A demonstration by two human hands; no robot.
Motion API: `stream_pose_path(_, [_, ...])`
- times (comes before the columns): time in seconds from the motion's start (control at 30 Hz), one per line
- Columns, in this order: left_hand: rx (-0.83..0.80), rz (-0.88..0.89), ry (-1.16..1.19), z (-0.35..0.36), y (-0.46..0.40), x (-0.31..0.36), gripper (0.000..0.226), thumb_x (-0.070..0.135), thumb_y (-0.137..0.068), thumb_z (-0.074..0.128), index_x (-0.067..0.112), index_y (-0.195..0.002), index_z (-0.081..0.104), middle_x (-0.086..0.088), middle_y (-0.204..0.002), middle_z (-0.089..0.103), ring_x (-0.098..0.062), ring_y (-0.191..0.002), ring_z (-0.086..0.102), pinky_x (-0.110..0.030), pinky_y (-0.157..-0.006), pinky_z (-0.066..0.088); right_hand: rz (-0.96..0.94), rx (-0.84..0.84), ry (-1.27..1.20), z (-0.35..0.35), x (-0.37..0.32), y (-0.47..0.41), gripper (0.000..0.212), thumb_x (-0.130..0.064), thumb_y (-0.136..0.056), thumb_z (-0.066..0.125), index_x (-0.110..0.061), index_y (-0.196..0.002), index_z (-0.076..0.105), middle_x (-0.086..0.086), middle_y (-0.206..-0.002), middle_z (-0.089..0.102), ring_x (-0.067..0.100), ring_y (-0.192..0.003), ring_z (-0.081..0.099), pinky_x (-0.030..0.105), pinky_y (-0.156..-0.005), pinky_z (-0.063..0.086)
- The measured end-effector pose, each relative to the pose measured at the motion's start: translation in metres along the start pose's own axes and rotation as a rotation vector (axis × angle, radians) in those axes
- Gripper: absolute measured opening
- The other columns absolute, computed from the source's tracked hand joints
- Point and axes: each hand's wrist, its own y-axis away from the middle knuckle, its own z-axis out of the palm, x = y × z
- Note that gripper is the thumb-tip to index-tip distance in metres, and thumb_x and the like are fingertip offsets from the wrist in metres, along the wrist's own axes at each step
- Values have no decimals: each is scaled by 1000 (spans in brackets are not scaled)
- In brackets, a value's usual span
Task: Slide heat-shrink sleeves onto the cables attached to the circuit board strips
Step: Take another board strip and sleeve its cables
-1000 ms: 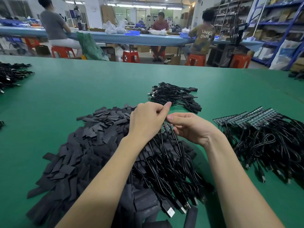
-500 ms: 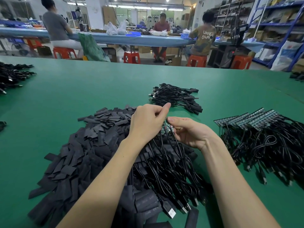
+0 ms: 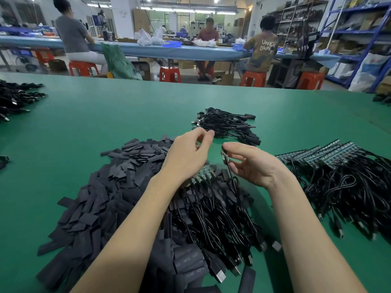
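My right hand (image 3: 252, 164) pinches a single small circuit board (image 3: 224, 155) by its top; its black cable (image 3: 232, 179) hangs down into the cable bundle (image 3: 213, 214) in front of me. My left hand (image 3: 189, 153) hovers just left of it with loosely curved fingers, and I see nothing in them. Under that hand lies the green circuit board strip (image 3: 202, 176) of this bundle. A large heap of flat black heat-shrink sleeves (image 3: 101, 199) spreads to the left and beneath the cables.
More board strips (image 3: 317, 156) with black cables (image 3: 351, 187) lie to the right. A separate cable bundle (image 3: 228, 125) sits farther back, and other cables (image 3: 14, 98) at the far left on the green table (image 3: 105, 115). People sit at a bench beyond.
Both hands were pressed together on the strip. Now they have lifted and parted: the right one holds one board with its cable apart from the strip, the left one has let go.
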Motion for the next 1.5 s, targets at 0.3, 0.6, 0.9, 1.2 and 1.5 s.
stream_pose_path(0.3, [-330,-162,602,1,3,8,11,19,-94,72,16,-102,65,2,-88,76,-12,-83,71,-30,-79,59,-84,173,-286,8,-10,-2,18,-10,-76,81,-12,-90,70,-2,-71,69,6,-62,68,19,-61,57])
stream_pose_path(0.6, [-274,-293,663,8,7,12,9,11,-92,73,14,-98,66,-4,-87,72,-7,-69,64,-20,-69,57,-53,120,-207,6,-10,-1,18,-20,-78,82,-16,-91,70,0,-75,68,14,-68,68,25,-68,59])
stream_pose_path(0.9, [-300,-313,763,7,8,9,12,11,-92,73,16,-96,64,-12,-99,78,-18,-89,70,-32,-87,58,-22,376,985,-9,10,-10,14,-37,-87,74,-23,-86,75,-1,-86,74,12,-74,65,23,-68,47])
stream_pose_path(1.2, [-336,-373,886,-9,4,14,12,12,-92,71,22,-93,64,-1,-84,76,-7,-67,66,-18,-61,50,37,365,1243,1,10,-7,16,-29,-75,84,-29,-81,69,-1,-96,74,17,-94,67,25,-81,50])
stream_pose_path(1.5, [-354,-502,847,-19,2,8,11,10,-89,74,19,-89,66,-3,-86,76,-6,-60,63,-17,-60,51,8,497,1316,7,11,-7,19,-26,-78,77,-26,-96,77,7,-105,73,28,-100,65,28,-84,50])
